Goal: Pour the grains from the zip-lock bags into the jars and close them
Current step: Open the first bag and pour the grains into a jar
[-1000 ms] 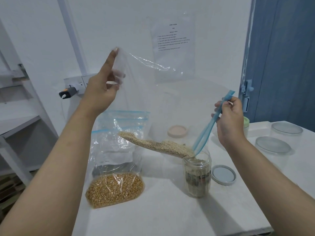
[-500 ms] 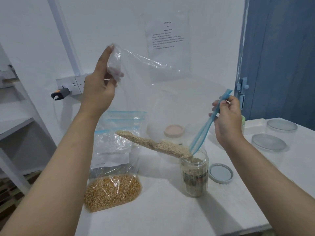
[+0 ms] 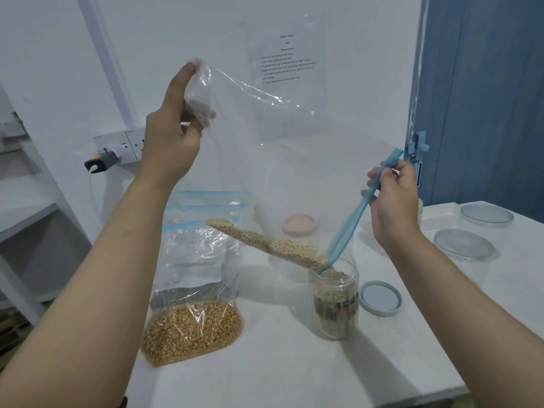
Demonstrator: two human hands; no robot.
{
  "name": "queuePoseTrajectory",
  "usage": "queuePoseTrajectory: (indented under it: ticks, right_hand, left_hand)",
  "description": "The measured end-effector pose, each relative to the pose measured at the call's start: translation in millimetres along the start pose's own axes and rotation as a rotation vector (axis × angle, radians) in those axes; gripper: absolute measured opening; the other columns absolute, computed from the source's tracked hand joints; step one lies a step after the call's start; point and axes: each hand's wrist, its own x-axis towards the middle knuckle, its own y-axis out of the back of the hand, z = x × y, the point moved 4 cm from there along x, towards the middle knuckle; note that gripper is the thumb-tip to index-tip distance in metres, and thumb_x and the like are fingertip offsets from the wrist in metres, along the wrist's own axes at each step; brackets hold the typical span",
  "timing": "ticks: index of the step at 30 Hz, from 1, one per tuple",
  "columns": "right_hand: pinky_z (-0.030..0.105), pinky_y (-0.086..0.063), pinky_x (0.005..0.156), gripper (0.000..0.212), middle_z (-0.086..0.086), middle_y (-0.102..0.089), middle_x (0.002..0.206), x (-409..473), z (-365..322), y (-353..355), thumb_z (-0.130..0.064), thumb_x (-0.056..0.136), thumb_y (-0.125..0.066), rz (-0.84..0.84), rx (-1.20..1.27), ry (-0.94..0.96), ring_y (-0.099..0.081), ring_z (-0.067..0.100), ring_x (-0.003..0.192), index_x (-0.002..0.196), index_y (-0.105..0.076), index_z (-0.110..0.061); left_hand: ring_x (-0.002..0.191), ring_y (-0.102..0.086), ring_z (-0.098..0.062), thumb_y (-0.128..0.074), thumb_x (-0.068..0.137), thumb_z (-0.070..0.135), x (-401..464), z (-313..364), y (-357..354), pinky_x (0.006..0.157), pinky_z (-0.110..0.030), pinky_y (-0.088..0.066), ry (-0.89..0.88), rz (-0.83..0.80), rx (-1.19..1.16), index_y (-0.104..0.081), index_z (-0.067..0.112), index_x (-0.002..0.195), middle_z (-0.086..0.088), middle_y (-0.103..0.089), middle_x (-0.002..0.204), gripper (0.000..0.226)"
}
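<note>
A clear zip-lock bag [image 3: 265, 136] hangs tilted between my hands above the table. My left hand [image 3: 173, 134] pinches its bottom corner high up. My right hand [image 3: 391, 198] grips the blue zip strip [image 3: 356, 219] at the bag's mouth. Pale small grains [image 3: 282, 245] lie along the bag's lower fold and slide into the open jar [image 3: 334, 301], which is nearly full. The jar's grey lid [image 3: 380, 297] lies flat just right of it. A second zip-lock bag with yellow corn [image 3: 194, 325] stands at the left.
A pink-lidded jar [image 3: 298, 225] stands behind the open jar. Two clear jars with grey lids [image 3: 463, 242] [image 3: 485, 214] sit at the right by a white tray [image 3: 438, 219]. The table's front edge [image 3: 323, 403] is near. A wall socket with a plug [image 3: 117, 148] is at left.
My left hand has bunched the bag's corner and lifted slightly. More grains have slid down toward the jar mouth. My right hand holds its place.
</note>
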Motion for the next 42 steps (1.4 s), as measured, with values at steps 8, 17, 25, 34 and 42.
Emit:
queuePoseTrajectory:
  ticks: [8, 17, 25, 34, 42]
  right_hand:
    - [0.025, -0.048, 0.07, 0.018, -0.006, -0.058, 0.082, -0.9, -1.0, 4.2, -0.011, 0.105, -0.035, 0.01, 0.018, -0.012, -0.051, 0.009, 0.075, 0.106, -0.05, -0.021]
    - [0.021, -0.05, 0.072, 0.024, -0.006, -0.058, 0.086, -3.4, -3.0, 6.1, -0.002, 0.099, -0.046, -0.01, 0.019, -0.018, -0.052, 0.006, 0.074, 0.115, -0.057, -0.017]
    - [0.024, -0.054, 0.081, 0.021, -0.003, -0.06, 0.091, -4.6, -4.2, 9.1, -0.003, 0.101, -0.047, -0.022, -0.05, 0.036, -0.057, 0.009, 0.079, 0.107, -0.059, -0.019]
    - [0.028, -0.056, 0.086, 0.017, -0.004, -0.06, 0.091, -5.3, -11.2, 11.2, -0.005, 0.102, -0.047, -0.06, -0.089, 0.079, -0.06, 0.007, 0.078, 0.109, -0.057, -0.017]
    - [0.028, -0.058, 0.087, 0.016, -0.002, -0.06, 0.092, -8.0, -15.1, 15.1, -0.007, 0.103, -0.047, -0.101, -0.112, 0.057, -0.061, 0.007, 0.077, 0.114, -0.055, -0.014]
  left_hand:
    - [0.099, -0.067, -0.004, -0.043, 0.086, -0.01, 4.5, 6.8, -2.7, 0.085, -0.024, -0.052, -0.011, -0.021, -0.011, -0.034, 0.029, 0.149, 0.018, -0.061, 0.079, 0.076]
    - [0.097, -0.067, -0.003, -0.041, 0.084, -0.012, 4.1, 10.6, -4.9, 0.08, -0.027, -0.051, 0.011, 0.01, -0.032, -0.035, 0.03, 0.148, -0.003, -0.06, 0.081, 0.077]
    - [0.093, -0.067, -0.004, -0.04, 0.086, -0.009, 3.3, 12.7, -5.1, 0.079, -0.019, -0.05, 0.009, 0.013, -0.017, -0.036, 0.034, 0.146, 0.004, -0.064, 0.087, 0.075]
    - [0.096, -0.067, -0.008, -0.041, 0.086, -0.01, 7.3, 18.6, -5.1, 0.081, -0.024, -0.05, -0.008, 0.003, -0.017, -0.036, 0.034, 0.146, 0.001, -0.064, 0.086, 0.075]
    - [0.093, -0.066, -0.006, -0.042, 0.087, -0.01, 7.8, 22.0, -2.4, 0.081, -0.022, -0.049, 0.002, 0.003, -0.002, -0.036, 0.032, 0.148, -0.008, -0.067, 0.094, 0.074]
